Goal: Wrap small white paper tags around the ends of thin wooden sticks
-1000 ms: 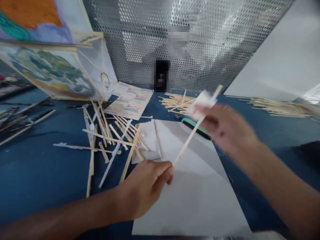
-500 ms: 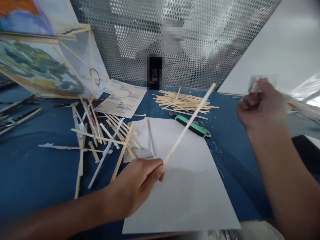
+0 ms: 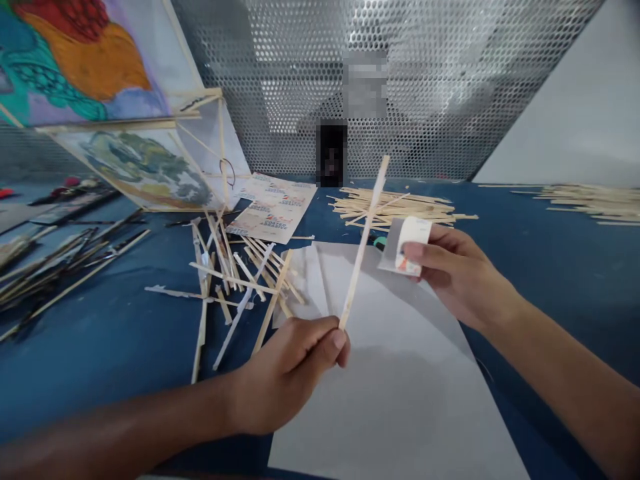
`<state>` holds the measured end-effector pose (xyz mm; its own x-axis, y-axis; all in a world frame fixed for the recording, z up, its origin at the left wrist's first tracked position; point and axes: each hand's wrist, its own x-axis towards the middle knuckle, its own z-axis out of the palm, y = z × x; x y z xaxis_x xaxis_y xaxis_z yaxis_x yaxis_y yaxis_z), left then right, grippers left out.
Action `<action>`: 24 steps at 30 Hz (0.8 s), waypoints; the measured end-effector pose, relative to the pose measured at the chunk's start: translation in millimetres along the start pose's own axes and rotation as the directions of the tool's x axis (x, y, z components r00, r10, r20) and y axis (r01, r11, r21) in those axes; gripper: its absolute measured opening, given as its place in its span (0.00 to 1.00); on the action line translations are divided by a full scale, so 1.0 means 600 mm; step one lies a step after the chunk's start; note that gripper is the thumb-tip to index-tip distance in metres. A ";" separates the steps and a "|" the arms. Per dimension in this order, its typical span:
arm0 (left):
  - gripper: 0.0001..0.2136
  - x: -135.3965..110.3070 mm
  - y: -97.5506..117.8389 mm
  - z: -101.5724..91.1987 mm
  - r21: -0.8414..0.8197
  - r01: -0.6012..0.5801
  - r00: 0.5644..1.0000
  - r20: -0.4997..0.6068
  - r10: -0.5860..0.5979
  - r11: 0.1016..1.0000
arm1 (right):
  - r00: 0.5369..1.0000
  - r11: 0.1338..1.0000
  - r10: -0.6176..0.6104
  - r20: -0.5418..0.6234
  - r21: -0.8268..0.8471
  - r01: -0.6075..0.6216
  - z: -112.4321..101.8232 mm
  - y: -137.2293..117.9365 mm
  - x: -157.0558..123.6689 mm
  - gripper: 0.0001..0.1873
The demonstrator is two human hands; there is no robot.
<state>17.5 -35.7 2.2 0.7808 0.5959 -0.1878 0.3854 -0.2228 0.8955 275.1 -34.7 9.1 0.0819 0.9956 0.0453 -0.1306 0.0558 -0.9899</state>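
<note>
My left hand (image 3: 300,367) is closed around the lower end of a thin wooden stick (image 3: 364,247), which tilts up and away over the white paper (image 3: 400,387). To the right of the stick, my right hand (image 3: 450,270) pinches a folded piece of sandpaper (image 3: 414,243), grey on one face and white with orange print on the other. A narrow gap separates the sandpaper from the stick. Behind the sandpaper, most of a green-handled cutter (image 3: 381,243) is hidden.
A larger sandpaper sheet (image 3: 280,213) lies beyond the paper, next to a pile of sticks (image 3: 425,207). Loose wood strips (image 3: 205,333) are strewn on the left of the blue table (image 3: 115,360). Painted panels (image 3: 145,160) stand at the back left, before a perforated metal screen (image 3: 425,87).
My right hand has come down and left with the sandpaper, close to the stick. The stick stands a little more upright in my left hand. The view has shifted left.
</note>
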 end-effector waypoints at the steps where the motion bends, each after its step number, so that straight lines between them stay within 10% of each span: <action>1: 0.18 0.000 0.001 0.000 0.011 -0.013 1.000 -0.008 0.014 1.000 | 0.998 1.000 0.018 0.062 0.017 -0.019 0.003 0.000 -0.004 0.07; 24: 0.16 -0.009 -0.012 0.004 -0.168 -0.157 0.987 -0.062 0.149 0.973 | 0.965 0.988 -0.155 0.209 0.030 0.152 0.042 0.026 -0.040 0.05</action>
<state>11.9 -39.0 -4.0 0.7976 0.6025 -0.0274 0.1699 -0.1808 0.9687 246.0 -56.1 -3.9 -0.1075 0.9682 0.2257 -0.1462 0.2092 -0.9669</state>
